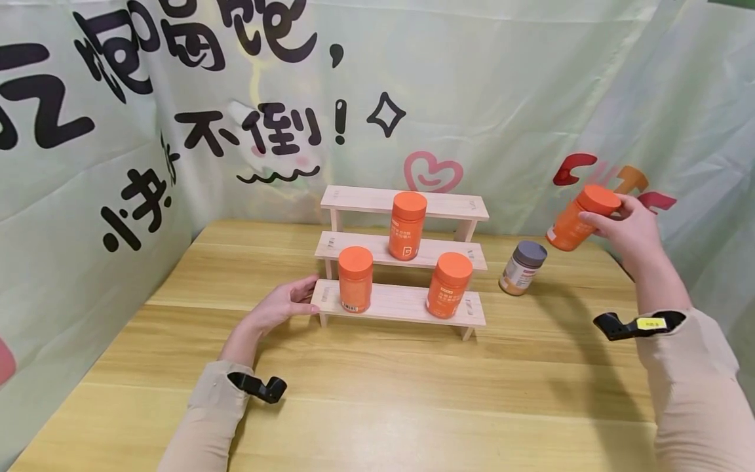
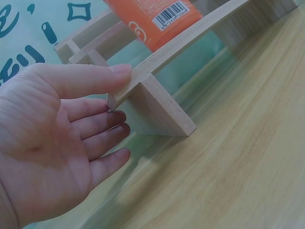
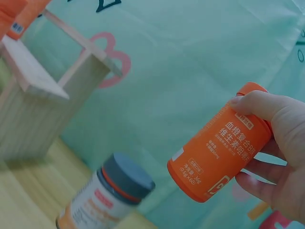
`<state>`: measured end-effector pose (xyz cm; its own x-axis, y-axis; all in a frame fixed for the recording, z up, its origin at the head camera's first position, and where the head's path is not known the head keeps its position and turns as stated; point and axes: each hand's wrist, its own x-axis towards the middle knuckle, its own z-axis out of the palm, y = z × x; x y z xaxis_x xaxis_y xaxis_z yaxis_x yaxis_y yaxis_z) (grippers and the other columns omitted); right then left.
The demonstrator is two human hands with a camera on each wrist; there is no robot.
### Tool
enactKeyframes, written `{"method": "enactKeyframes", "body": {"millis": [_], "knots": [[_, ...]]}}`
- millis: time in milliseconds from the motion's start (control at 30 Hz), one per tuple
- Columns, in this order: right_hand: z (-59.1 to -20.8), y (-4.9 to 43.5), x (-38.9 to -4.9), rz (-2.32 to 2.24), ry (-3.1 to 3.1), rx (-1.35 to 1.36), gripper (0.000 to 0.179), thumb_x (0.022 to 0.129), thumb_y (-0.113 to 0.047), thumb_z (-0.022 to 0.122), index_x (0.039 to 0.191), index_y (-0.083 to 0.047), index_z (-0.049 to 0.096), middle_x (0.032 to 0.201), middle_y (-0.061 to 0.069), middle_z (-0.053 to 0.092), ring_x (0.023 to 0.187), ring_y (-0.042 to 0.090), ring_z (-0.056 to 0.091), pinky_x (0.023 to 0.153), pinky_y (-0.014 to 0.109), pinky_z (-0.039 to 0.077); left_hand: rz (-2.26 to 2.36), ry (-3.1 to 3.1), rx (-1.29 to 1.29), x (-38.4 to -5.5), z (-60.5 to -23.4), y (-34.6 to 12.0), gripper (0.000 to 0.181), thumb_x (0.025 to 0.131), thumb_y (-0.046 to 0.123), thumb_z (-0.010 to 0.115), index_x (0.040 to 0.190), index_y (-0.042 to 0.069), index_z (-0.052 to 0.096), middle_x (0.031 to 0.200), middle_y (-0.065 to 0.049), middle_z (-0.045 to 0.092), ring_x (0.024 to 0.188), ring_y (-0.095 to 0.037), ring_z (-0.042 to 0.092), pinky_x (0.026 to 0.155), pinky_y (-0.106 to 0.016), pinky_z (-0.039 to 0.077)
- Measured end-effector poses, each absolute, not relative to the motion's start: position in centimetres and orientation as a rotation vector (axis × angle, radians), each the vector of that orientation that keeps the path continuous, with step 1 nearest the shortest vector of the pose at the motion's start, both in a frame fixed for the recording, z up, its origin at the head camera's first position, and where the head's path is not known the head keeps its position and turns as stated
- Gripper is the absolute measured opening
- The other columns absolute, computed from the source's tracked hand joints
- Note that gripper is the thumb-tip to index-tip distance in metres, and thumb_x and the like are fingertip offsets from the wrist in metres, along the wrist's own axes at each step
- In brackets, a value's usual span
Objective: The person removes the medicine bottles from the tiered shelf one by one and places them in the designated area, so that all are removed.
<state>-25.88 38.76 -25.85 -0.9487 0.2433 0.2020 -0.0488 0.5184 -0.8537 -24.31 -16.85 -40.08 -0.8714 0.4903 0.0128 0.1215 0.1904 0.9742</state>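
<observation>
My right hand (image 1: pixel 637 229) grips an orange supplement bottle (image 3: pixel 219 143) near its cap, tilted in the air above the table's right side. Below and left of it, a bottle with a grey cap (image 1: pixel 523 267) stands on the table. At the left end of a three-tier wooden display shelf (image 1: pixel 395 301), my left hand (image 2: pixel 62 124) pinches the lowest board's corner, thumb on top and fingers below. That board carries one orange bottle (image 1: pixel 356 280) at its left and another orange bottle (image 1: pixel 449 286) at its right. A third orange bottle (image 1: pixel 407 226) stands on the middle tier.
The wooden table (image 1: pixel 377 393) stretches in front of the shelf and to both sides. A pale green printed cloth (image 1: pixel 501 98) hangs behind the table and along its sides. Black straps with small mounts (image 1: pixel 259 387) sit on both wrists.
</observation>
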Motion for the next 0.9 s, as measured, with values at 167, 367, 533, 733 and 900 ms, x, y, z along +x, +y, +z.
{"method": "enactKeyframes", "body": {"millis": [167, 367, 533, 733, 900], "knots": [[-27.0, 40.1, -25.2, 1.344, -2.503, -0.157, 0.047, 0.085, -0.034, 0.065, 0.125, -0.021, 0.044, 0.098, -0.017, 0.045, 0.082, -0.003, 0.047, 0.063, 0.006, 0.045, 1.731, 2.171, 0.583, -24.3, -40.1, -16.8, 0.078, 0.084, 0.006, 0.064, 0.143, -0.011, 0.015, 0.148, -0.027, 0.019, 0.135, -0.041, 0.021, 0.11, -0.048, 0.018], [-28.8, 41.1, -24.6, 1.305, -2.552, -0.225, 0.055, 0.084, -0.038, 0.066, 0.128, -0.016, 0.042, 0.094, -0.019, 0.045, 0.079, -0.005, 0.046, 0.064, 0.006, 0.042, 1.734, 2.167, 0.586, -24.3, -40.1, -16.9, 0.078, 0.084, 0.005, 0.064, 0.143, -0.01, 0.015, 0.148, -0.027, 0.018, 0.134, -0.041, 0.021, 0.11, -0.049, 0.018], [-30.1, 41.5, -24.5, 1.284, -2.591, -0.243, 0.071, 0.085, -0.038, 0.065, 0.136, 0.001, 0.033, 0.095, -0.018, 0.044, 0.078, -0.004, 0.045, 0.064, 0.01, 0.042, 1.739, 2.162, 0.587, -24.3, -40.1, -17.0, 0.079, 0.084, 0.006, 0.064, 0.143, -0.01, 0.014, 0.148, -0.027, 0.018, 0.135, -0.041, 0.021, 0.11, -0.048, 0.018], [-32.0, 42.0, -24.5, 1.371, -2.545, -0.244, 0.067, 0.084, -0.032, 0.067, 0.132, 0.002, 0.034, 0.092, -0.019, 0.044, 0.077, -0.008, 0.047, 0.062, 0.005, 0.044, 1.744, 2.16, 0.592, -24.3, -40.1, -17.0, 0.078, 0.084, 0.005, 0.064, 0.143, -0.011, 0.015, 0.148, -0.027, 0.018, 0.135, -0.041, 0.02, 0.11, -0.049, 0.018], [-33.5, 42.2, -24.5, 1.37, -2.541, -0.285, 0.071, 0.084, -0.034, 0.067, 0.132, 0.005, 0.033, 0.095, -0.017, 0.043, 0.076, -0.007, 0.045, 0.061, 0.005, 0.044, 1.739, 2.163, 0.599, -24.3, -40.2, -16.9, 0.077, 0.085, 0.005, 0.064, 0.143, -0.011, 0.015, 0.148, -0.027, 0.017, 0.135, -0.041, 0.02, 0.11, -0.049, 0.018]]}}
